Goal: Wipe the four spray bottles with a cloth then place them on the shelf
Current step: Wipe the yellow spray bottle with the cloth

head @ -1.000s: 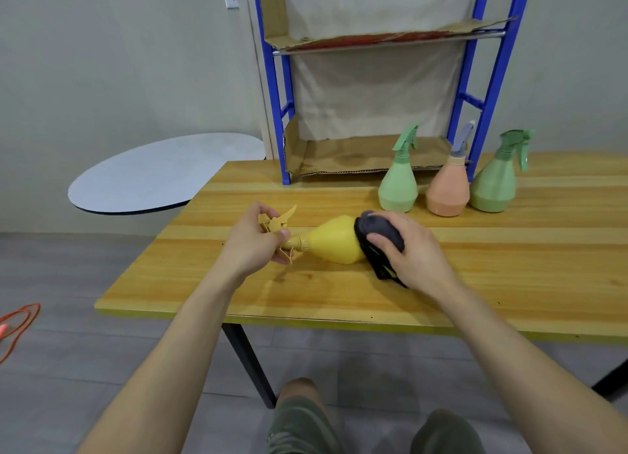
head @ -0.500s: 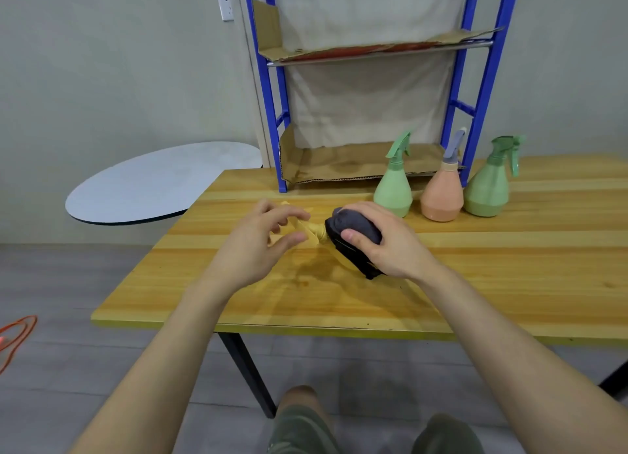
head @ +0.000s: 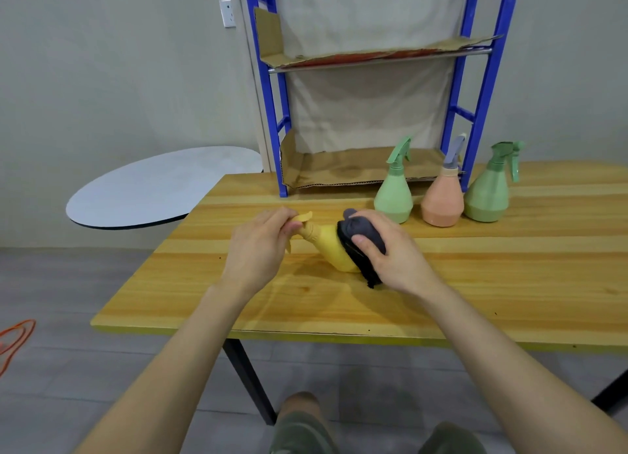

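While the wiping went on: one bottle was in the hands and none was on the shelf (head: 356,175) yet.
Yellow bottle (head: 331,246): it lay tipped on its side, held just above the counter (head: 509,277), nozzle to the left.
Left hand (head: 258,249): its fingers (head: 289,229) were pinched on the yellow nozzle and trigger.
Right hand (head: 390,253): its fingers (head: 362,241) were curled round the dark cloth (head: 360,246), which was pressed on the fat end of the bottle.
Other bottles: a green one (head: 394,195), an orange one (head: 441,202) and a second green one (head: 487,195) stood upright in a row near the shelf, well apart from the hands.
How it may handle: the bottle looked like smooth, stiff plastic, so it is likely light and a bit slippery.
Where to hold: the thin neck under the trigger seems the best spot, since fingers can close right round it. The trigger looks thin and might bend.
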`<state>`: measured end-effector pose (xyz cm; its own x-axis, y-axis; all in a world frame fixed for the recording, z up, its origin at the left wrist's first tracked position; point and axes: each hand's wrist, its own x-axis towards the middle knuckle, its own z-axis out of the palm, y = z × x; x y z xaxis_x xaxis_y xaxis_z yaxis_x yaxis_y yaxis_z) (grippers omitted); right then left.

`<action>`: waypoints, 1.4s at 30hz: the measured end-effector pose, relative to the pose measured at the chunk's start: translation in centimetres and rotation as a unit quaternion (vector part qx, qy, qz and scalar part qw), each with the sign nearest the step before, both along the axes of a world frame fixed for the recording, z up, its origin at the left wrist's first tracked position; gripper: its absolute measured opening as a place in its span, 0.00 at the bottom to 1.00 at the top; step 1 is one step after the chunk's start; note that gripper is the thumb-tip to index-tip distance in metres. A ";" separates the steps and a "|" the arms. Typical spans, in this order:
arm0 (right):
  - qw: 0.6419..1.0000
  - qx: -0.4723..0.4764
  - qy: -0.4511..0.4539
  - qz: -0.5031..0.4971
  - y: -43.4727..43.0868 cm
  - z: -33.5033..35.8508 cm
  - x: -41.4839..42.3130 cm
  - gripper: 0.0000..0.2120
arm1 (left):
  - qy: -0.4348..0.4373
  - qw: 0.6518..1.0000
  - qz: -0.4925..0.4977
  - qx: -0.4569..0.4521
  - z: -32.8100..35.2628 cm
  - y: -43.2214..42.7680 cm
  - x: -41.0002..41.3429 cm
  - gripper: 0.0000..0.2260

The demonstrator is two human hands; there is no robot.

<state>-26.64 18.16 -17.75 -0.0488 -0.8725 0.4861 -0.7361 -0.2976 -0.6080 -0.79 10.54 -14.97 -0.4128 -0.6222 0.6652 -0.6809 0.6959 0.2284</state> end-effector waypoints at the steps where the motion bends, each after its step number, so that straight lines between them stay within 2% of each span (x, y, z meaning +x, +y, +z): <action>1: 0.999 -0.022 0.049 0.004 -0.1 0.4 1.0 0.18 | -0.002 1.000 -0.003 0.007 -0.1 0.1 -0.3 0.22; 4: 0.986 -0.056 0.153 0.018 -0.5 1.9 3.9 0.21 | 0.004 0.999 -0.006 0.041 -0.4 0.3 -1.1 0.20; 7: 0.984 -0.060 0.169 -0.001 -1.1 2.2 4.8 0.25 | 0.024 0.996 -0.019 0.087 -0.6 0.3 -0.9 0.16; 10: 0.987 -0.030 0.156 -0.013 -1.6 2.1 4.5 0.36 | 0.014 0.991 -0.040 0.128 -0.5 0.4 -0.6 0.10; 11: 0.986 -0.022 0.163 -0.010 -1.8 1.8 4.3 0.36 | 0.006 0.989 -0.039 0.143 -0.6 0.5 -0.6 0.08; 13: 0.986 -0.023 0.162 -0.011 -2.1 1.0 2.8 0.32 | 0.001 0.986 -0.022 0.165 -0.9 0.5 -0.3 0.07; 17: 0.996 0.024 0.060 -0.069 -1.6 0.6 -0.3 0.26 | 0.033 0.980 0.003 0.194 -1.3 0.6 0.0 0.10; 18: 0.994 0.017 0.079 -0.072 -1.5 0.8 0.1 0.25 | 0.033 0.981 0.005 0.192 -1.1 0.6 -0.4 0.11; 21: 0.967 -0.074 0.243 -0.028 -1.3 0.3 3.2 0.27 | 0.023 0.980 -0.003 0.198 -0.8 0.9 -1.9 0.13; 22: 0.961 -0.086 0.261 -0.015 -1.4 0.2 3.6 0.28 | 0.021 0.979 -0.002 0.204 -0.8 0.9 -2.0 0.13; 24: 0.971 -0.071 0.228 -0.006 -1.3 0.3 2.9 0.28 | 0.028 0.976 0.002 0.217 -0.9 0.8 -1.8 0.14; 27: 0.995 -0.020 0.097 -0.028 -0.7 -0.3 0.0 0.25 | 0.047 0.968 0.017 0.247 -0.5 1.0 -1.3 0.14; 29: 0.996 0.007 0.038 -0.075 -0.5 -0.1 -1.2 0.24 | 0.050 0.967 0.020 0.249 -0.1 1.1 -1.5 0.14; 30: 0.994 0.012 0.049 -0.094 -0.5 0.1 -1.1 0.24 | 0.044 0.968 0.020 0.245 0.1 1.1 -1.8 0.15; 33: 0.976 -0.052 0.204 -0.053 -0.6 0.5 1.4 0.28 | 0.027 0.969 0.030 0.243 0.7 0.9 -2.5 0.16; 35: 0.973 -0.075 0.219 -0.003 -0.7 0.2 2.3 0.30 | 0.025 0.965 0.041 0.257 1.1 0.7 -2.4 0.16; 39: 0.998 -0.050 0.036 -0.015 0.1 -1.3 0.0 0.30 | 0.069 0.949 0.020 0.306 1.1 0.4 -1.6 0.13; 42: 0.997 0.002 -0.025 -0.074 1.0 -2.3 -2.6 0.25 | 0.150 0.927 -0.015 0.343 1.6 0.4 -1.6 0.06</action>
<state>-29.26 19.15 -20.04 -0.2015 -0.8553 0.4773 -0.7413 -0.1854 -0.6451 -2.34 10.95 -13.33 -0.2970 -0.9327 0.2045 -0.4986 0.3341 0.7999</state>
